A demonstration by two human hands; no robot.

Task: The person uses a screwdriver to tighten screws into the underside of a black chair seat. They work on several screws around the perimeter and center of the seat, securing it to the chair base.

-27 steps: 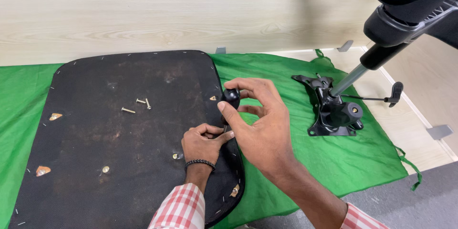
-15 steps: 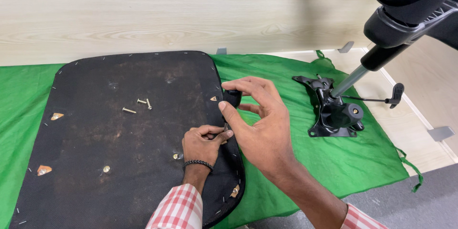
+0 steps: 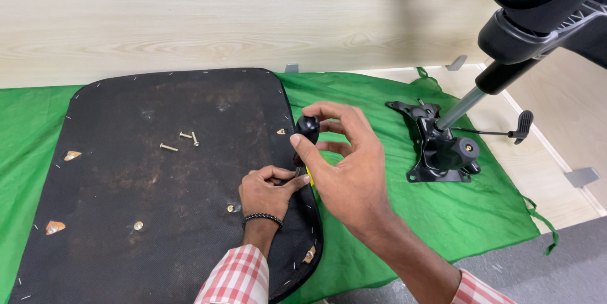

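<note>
Item: screwdriver [image 3: 307, 132], black knob on top with a yellow shaft, upright near the right edge of the upturned black seat base [image 3: 158, 177]. Right hand [image 3: 344, 165] closed round the knob; left hand [image 3: 269, 190] pinched about the tip (screw hidden). Loose bolts [image 3: 180, 141] well apart. Advice: keep the shaft vertical and press down firmly while turning.

Pale wood floor [image 3: 544, 171], green cloth [image 3: 379, 241] spread over it, grey mat [image 3: 556, 266] near right corner
</note>
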